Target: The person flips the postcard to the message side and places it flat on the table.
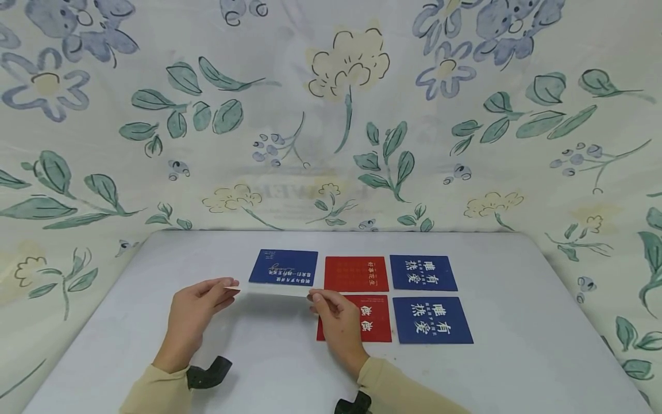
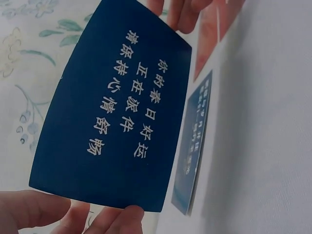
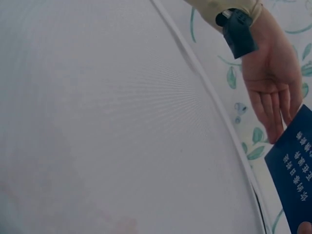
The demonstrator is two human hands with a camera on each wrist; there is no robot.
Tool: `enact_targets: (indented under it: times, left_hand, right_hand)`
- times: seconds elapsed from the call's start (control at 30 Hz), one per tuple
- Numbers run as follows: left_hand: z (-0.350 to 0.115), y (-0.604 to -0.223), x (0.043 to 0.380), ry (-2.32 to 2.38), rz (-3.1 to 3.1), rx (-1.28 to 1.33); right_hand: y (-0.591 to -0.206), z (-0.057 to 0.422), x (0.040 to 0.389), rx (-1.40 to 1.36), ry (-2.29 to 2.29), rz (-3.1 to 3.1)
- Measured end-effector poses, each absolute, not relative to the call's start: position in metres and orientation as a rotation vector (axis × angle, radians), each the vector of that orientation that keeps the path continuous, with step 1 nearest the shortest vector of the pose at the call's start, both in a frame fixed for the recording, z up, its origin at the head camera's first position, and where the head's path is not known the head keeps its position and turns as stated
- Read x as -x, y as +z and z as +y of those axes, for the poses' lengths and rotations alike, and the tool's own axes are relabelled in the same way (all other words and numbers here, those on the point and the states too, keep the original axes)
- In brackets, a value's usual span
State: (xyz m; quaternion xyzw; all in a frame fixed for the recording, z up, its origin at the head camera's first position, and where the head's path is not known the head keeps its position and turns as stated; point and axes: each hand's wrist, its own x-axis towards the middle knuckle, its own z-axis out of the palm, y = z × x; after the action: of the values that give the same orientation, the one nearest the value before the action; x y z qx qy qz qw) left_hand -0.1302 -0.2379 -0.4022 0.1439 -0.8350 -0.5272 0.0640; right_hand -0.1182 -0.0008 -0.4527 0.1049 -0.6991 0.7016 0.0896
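A blue card (image 2: 112, 107) with white Chinese characters is held up off the table between both hands, and the head view shows it almost edge-on. My left hand (image 1: 192, 313) pinches one short side, thumb against fingers. At the opposite side my right hand (image 1: 338, 325) pinches the card too. Its fingers show at the top of the left wrist view. In the right wrist view, the left hand (image 3: 273, 80) reaches down to the card, and only a right fingertip appears at the bottom edge. A flat blue card (image 1: 283, 267) lies just beyond the held one.
Two red cards, an upper one (image 1: 355, 273) and a lower one (image 1: 380, 319) partly behind my right hand, lie on the white table (image 1: 517, 362). Right of them are two blue cards, one farther (image 1: 423, 273), one nearer (image 1: 433, 320). A floral cloth (image 1: 310, 172) hangs behind.
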Motion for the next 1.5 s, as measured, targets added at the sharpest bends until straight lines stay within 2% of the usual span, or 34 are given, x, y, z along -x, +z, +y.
enact_targets:
  times: [0.23, 0.67, 0.8, 1.0, 1.5]
  left_hand:
    - [-0.243, -0.398, 0.130, -1.663, -2.556, -0.396]
    - [-0.262, -0.415, 0.140, -1.803, -2.559, -0.387]
    - [-0.259, -0.410, 0.137, -1.771, -2.595, -0.376]
    - [-0.263, -0.418, 0.139, -1.737, -2.620, -0.443]
    - [-0.251, -0.400, 0.132, -1.588, -2.733, -0.434]
  right_hand:
    - [-0.438, 0.002, 0.113, -0.309, 2.119, -2.080]
    - [-0.473, -0.002, 0.127, -0.316, 2.106, -2.070]
    - [-0.463, -0.001, 0.122, -0.311, 2.088, -2.085]
    - [-0.469, -0.001, 0.125, -0.351, 2.078, -2.075]
    - [-0.471, -0.001, 0.126, -0.390, 2.024, -2.098]
